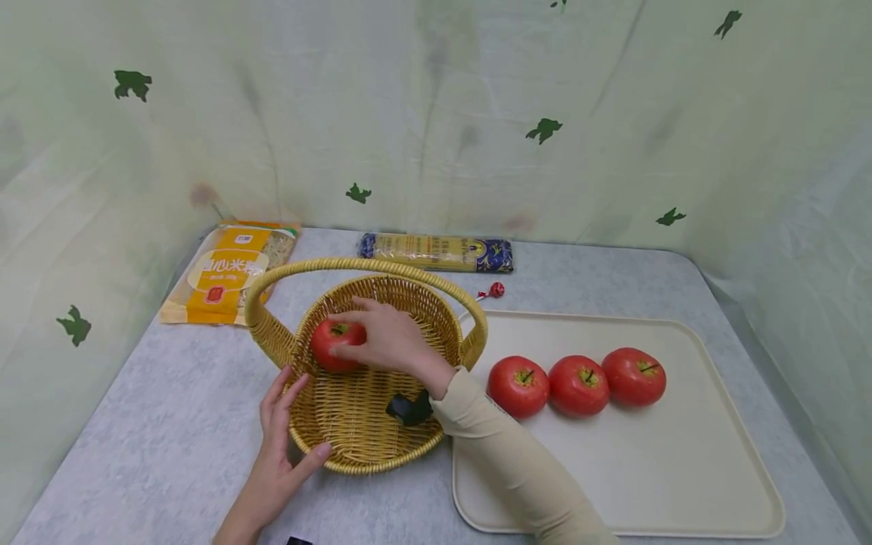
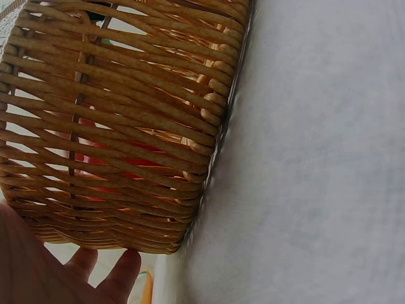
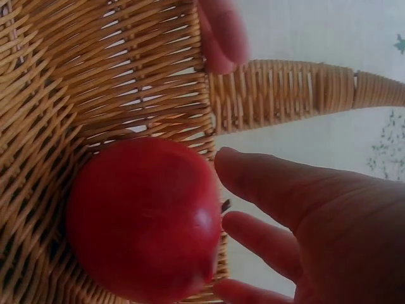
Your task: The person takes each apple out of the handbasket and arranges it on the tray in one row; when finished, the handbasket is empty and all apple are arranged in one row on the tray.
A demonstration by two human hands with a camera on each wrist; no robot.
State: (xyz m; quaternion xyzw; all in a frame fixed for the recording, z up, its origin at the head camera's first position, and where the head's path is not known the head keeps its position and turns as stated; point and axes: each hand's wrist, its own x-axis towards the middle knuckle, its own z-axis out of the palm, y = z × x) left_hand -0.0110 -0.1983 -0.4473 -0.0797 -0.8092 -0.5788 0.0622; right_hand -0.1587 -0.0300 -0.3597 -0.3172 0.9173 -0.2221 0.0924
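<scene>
A red apple [image 1: 334,347] with a stem rests against the left inner wall of a round wicker basket [image 1: 368,458]. My right hand [image 1: 388,333] reaches into the basket over this apple. In the right wrist view its thumb and fingers [image 3: 259,247] extend loosely spread beside the stem end, uncurled. My left hand [image 1: 275,446] is spread at the basket's near left side, thumb at the rim and fingers by the handle base. The left wrist view shows left fingers [image 2: 120,278] along the outer weave, with the apple's red partly visible through the gaps.
Three more apples [image 1: 579,386] stand in a row on a cream tray [image 1: 681,469] to the right. Behind the basket lie a yellow packet [image 1: 228,276], a long blue-and-gold packet [image 1: 436,252] and a red lollipop [image 1: 496,290]. The basket's tall handle [image 1: 368,265] arches over the back.
</scene>
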